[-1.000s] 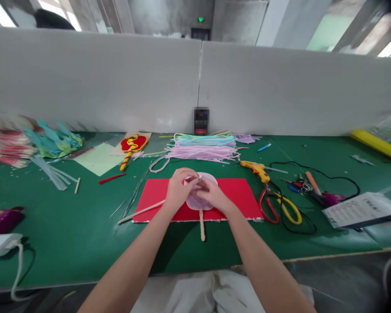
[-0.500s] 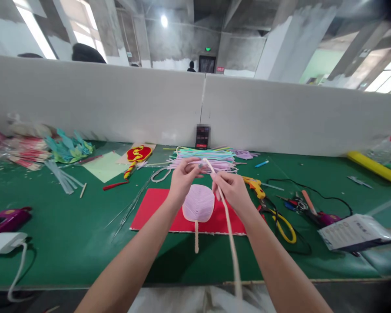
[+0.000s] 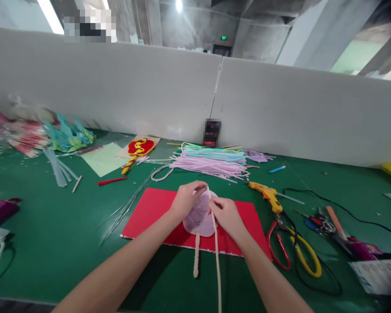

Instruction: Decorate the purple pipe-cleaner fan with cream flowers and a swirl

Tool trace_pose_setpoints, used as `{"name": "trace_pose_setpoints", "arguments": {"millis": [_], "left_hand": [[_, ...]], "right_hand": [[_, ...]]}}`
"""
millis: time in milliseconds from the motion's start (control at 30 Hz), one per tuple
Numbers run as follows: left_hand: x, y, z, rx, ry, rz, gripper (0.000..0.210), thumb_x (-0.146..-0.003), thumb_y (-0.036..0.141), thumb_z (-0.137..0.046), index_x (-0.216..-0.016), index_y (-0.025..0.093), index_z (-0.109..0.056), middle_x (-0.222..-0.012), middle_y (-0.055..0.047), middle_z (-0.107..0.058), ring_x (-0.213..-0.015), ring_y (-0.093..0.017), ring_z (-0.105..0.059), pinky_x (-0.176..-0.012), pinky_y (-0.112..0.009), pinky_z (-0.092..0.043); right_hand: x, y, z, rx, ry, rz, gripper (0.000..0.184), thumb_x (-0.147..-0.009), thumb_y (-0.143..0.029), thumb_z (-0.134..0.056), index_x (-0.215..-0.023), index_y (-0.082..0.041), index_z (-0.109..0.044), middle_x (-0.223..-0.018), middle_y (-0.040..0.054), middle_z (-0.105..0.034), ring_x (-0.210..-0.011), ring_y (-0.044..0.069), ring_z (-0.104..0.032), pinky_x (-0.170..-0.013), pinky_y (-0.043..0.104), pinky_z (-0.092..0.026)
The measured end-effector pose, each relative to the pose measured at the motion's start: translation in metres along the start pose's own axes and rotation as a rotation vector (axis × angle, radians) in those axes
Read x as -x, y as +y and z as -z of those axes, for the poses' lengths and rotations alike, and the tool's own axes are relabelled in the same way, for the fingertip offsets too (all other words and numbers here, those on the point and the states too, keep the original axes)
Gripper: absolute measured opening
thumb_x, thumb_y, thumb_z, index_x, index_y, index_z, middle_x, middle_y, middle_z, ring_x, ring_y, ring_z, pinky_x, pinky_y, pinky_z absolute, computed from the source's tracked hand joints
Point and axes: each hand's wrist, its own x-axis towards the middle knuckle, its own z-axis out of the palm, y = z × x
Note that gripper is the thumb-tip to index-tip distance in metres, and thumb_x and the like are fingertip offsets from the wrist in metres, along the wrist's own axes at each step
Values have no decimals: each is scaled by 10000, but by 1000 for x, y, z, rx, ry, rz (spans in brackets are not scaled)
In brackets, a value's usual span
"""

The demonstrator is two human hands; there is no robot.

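A long cream pipe cleaner (image 3: 218, 265) hangs toward me from between my two hands. Its top end is in the closed fingertips of my left hand (image 3: 186, 201). A little lower down, my right hand (image 3: 227, 216) pinches the same strand between thumb and finger. Behind them lies a round lilac fan (image 3: 200, 225) made of pipe cleaner rows, with a cream twisted handle (image 3: 196, 261) pointing at me. The fan's upper part is partly hidden by my hands. It rests on a red board (image 3: 146, 217), its handle reaching past the board's near edge.
Behind the board lie pink and mint pipe cleaners (image 3: 211, 165). A yellow glue gun (image 3: 267, 195), pliers (image 3: 306, 256) and a black cable are at right. A red and yellow fan (image 3: 140, 148), green paper (image 3: 101, 160) and thin wires (image 3: 127, 206) sit left. A white partition (image 3: 117, 87) stands behind.
Both hands have come down closer to the lilac fan, now overlapping its upper part. The cream pipe cleaner has moved with them and hangs straighter. My view has tilted downward.
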Motion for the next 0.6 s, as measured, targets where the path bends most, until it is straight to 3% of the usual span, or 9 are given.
{"name": "trace_pose_setpoints", "arguments": {"millis": [167,333,500,600], "left_hand": [[2,-7,-5,13,26,79,119,-785,178,-549,-858,196,-642,-852,12,-692,-788,-118,-640,-746,-199,-488],[11,-3,-6,-70,-20,49,150,-820,210,-512,-915,217,-628,-907,17,-690,-829,-116,-638,-767,-193,-492],[19,0,-5,-212,-64,-143,186,-858,223,-460,-980,228,-599,-937,-9,-684,-854,-137,-639,-774,-232,-515],[20,0,-3,-293,-55,-331,199,-879,194,-419,-1011,191,-569,-941,-44,-679,-867,-144,-639,-789,-251,-520]], "right_hand": [[-3,14,-10,-143,-122,-80,340,-813,-374,-446,-537,-183,-499,-391,-42,-461,-356,99,-463,-394,199,-350],[-7,25,-13,-314,11,-164,304,-827,-495,-439,-779,-201,-500,-495,-67,-475,-327,67,-375,-349,194,-286],[-8,31,-10,-344,-18,-134,321,-857,-505,-387,-727,-215,-434,-528,-75,-371,-417,78,-376,-408,194,-309],[-5,27,-5,-254,-2,-102,319,-880,-477,-358,-711,-214,-424,-578,-54,-387,-516,100,-407,-479,206,-330]]}}
